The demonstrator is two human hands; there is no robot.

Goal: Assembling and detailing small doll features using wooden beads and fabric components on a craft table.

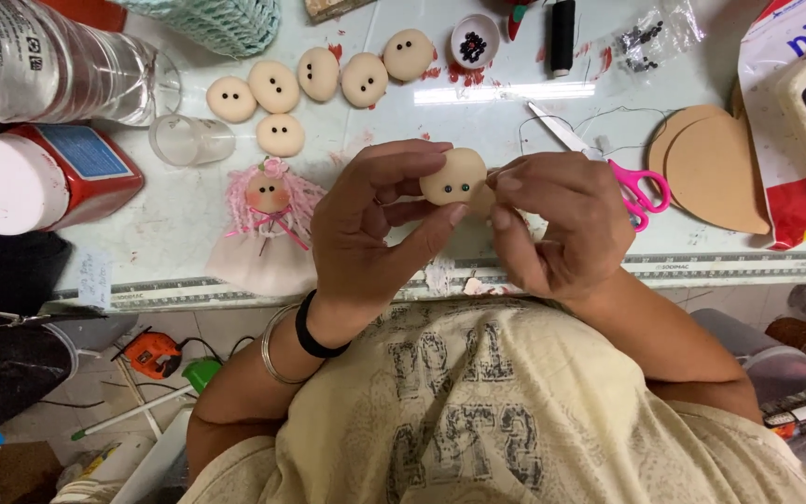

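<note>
My left hand [372,224] pinches a small beige doll head [454,175] with two dark bead eyes between thumb and fingers, above the table's front edge. My right hand [562,224] touches the same head from the right, fingertips pressed against its side. Several finished beige heads [274,86] with bead eyes lie in a row at the back of the white table [506,121]. A small doll with pink yarn hair and a pale dress [267,219] lies just left of my left hand.
Pink-handled scissors [622,177] and tan heart-shaped cutouts [715,173] lie to the right. A small bowl of black beads [474,41], a black thread spool [562,34], a clear cup [188,140], a plastic bottle [58,61] and a red-and-white container [39,177] stand around.
</note>
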